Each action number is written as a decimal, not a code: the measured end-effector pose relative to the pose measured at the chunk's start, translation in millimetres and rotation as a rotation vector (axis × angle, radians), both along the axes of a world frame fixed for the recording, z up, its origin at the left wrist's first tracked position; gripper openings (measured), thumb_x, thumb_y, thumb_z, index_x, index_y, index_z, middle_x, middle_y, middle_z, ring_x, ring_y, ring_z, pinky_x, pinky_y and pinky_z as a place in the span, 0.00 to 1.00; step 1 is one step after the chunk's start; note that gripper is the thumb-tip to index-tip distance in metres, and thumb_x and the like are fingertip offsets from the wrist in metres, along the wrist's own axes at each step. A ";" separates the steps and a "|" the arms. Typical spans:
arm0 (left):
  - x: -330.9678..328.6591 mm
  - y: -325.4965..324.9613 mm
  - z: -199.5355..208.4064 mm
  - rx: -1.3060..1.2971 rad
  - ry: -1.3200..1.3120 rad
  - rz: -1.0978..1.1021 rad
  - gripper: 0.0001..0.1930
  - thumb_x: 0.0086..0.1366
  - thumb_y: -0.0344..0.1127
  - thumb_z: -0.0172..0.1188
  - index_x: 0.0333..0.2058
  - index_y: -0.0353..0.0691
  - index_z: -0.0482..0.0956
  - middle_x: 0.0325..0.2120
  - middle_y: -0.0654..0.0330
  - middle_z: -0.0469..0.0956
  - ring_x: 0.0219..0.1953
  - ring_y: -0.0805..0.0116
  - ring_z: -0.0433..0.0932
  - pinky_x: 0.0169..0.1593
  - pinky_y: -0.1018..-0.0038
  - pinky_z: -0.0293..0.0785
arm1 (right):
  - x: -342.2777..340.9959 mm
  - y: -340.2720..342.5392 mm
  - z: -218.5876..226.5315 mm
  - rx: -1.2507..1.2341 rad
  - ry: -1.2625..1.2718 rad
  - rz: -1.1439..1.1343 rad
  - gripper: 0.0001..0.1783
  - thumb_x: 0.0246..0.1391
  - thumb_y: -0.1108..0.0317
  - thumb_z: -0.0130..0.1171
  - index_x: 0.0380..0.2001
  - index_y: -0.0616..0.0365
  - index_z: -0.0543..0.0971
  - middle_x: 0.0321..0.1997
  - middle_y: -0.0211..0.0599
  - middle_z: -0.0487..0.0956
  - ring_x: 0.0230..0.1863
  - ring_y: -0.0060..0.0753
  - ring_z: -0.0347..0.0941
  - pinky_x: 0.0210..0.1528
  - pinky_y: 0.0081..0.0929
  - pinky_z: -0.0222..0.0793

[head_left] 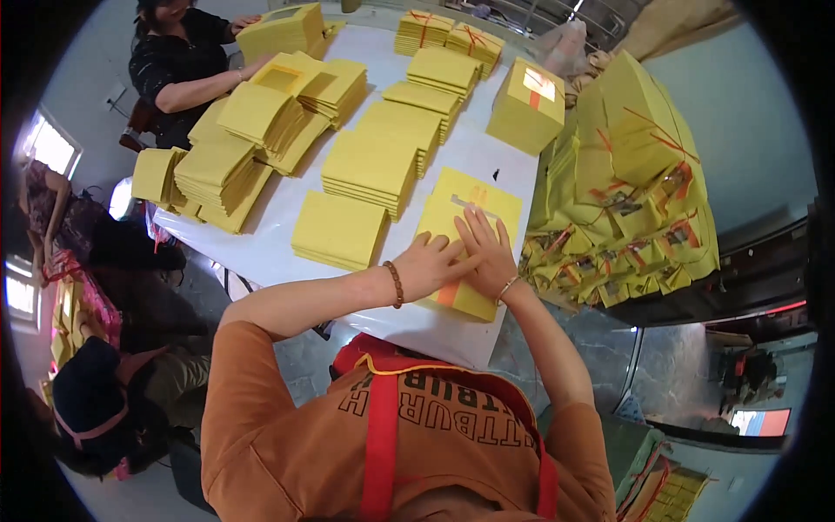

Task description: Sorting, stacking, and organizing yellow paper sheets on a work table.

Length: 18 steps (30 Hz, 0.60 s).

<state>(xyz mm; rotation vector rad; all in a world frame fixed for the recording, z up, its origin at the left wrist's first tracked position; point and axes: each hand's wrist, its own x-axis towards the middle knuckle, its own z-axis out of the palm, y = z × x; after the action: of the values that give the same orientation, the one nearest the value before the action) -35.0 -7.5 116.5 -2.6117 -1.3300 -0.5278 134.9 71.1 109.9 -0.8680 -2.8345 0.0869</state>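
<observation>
A yellow paper piece [450,184], perhaps an envelope or bag, lies flat near the table's front right corner. It bears an orange band and a grey strip. My right hand [489,259] rests flat on it, fingers stretched toward the grey strip. Beside it, my left hand [428,268] presses on the paper's left part, its fingers somewhat bent and apart, thumb reaching to the right hand. Neither hand grips anything. Just left of them sits a low stack of yellow paper pieces [339,228]; whether they match the one under my hands I cannot tell.
Stacks of yellow paper [372,165] run up the white table [474,157]; more heap at left [217,165]. A tall yellow block [527,109] stands at back right. Beyond the right edge rises a big yellow pile [626,165]. A person [187,74] works at the far left.
</observation>
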 end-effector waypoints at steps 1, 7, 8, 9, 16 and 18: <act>-2.0 -1.7 -2.5 -0.007 -0.012 0.025 0.18 0.53 0.37 0.52 0.44 0.55 0.72 0.33 0.62 0.70 0.35 0.65 0.71 0.37 0.67 0.68 | -3.2 -1.2 0.7 0.014 0.001 0.021 0.40 0.46 0.51 0.52 0.61 0.53 0.54 0.67 0.42 0.49 0.68 0.41 0.41 0.65 0.48 0.32; 10.7 12.0 9.6 0.010 0.069 0.009 0.07 0.52 0.37 0.52 0.31 0.48 0.73 0.23 0.63 0.71 0.29 0.65 0.73 0.28 0.69 0.69 | 1.5 5.0 2.7 -0.008 -0.063 -0.011 0.45 0.39 0.59 0.59 0.62 0.54 0.53 0.67 0.43 0.48 0.69 0.40 0.39 0.65 0.51 0.33; 11.3 15.9 11.3 -0.031 0.118 -0.031 0.07 0.53 0.36 0.51 0.32 0.47 0.72 0.23 0.62 0.72 0.27 0.63 0.73 0.26 0.69 0.70 | 5.7 10.7 0.5 -0.115 0.019 0.000 0.45 0.40 0.58 0.59 0.62 0.54 0.52 0.67 0.43 0.48 0.69 0.41 0.39 0.64 0.51 0.33; 12.6 20.5 15.7 -0.102 0.060 -0.072 0.06 0.53 0.36 0.51 0.31 0.46 0.72 0.23 0.60 0.72 0.26 0.63 0.74 0.25 0.69 0.70 | 12.2 14.5 -1.4 -0.227 0.102 0.009 0.45 0.41 0.58 0.59 0.62 0.55 0.52 0.67 0.44 0.48 0.69 0.41 0.38 0.64 0.52 0.33; 6.6 27.5 16.3 -0.090 0.089 -0.241 0.07 0.51 0.35 0.53 0.29 0.41 0.72 0.24 0.58 0.72 0.27 0.63 0.74 0.27 0.71 0.72 | 56.3 11.9 2.5 -0.295 0.102 -0.013 0.42 0.47 0.48 0.56 0.60 0.58 0.55 0.66 0.49 0.48 0.67 0.53 0.39 0.65 0.44 0.37; 10.2 26.1 12.5 -0.087 0.138 -0.221 0.07 0.50 0.36 0.54 0.28 0.42 0.72 0.24 0.59 0.71 0.27 0.64 0.73 0.27 0.73 0.71 | 55.3 11.6 1.5 -0.263 0.092 -0.012 0.41 0.48 0.49 0.55 0.60 0.58 0.55 0.66 0.50 0.48 0.67 0.55 0.39 0.64 0.44 0.39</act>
<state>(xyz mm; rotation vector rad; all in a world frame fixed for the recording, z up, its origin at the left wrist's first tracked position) -24.8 18.7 128.9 -2.8268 -1.0529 -0.3181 190.1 82.7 111.5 -0.9039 -2.7704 0.4948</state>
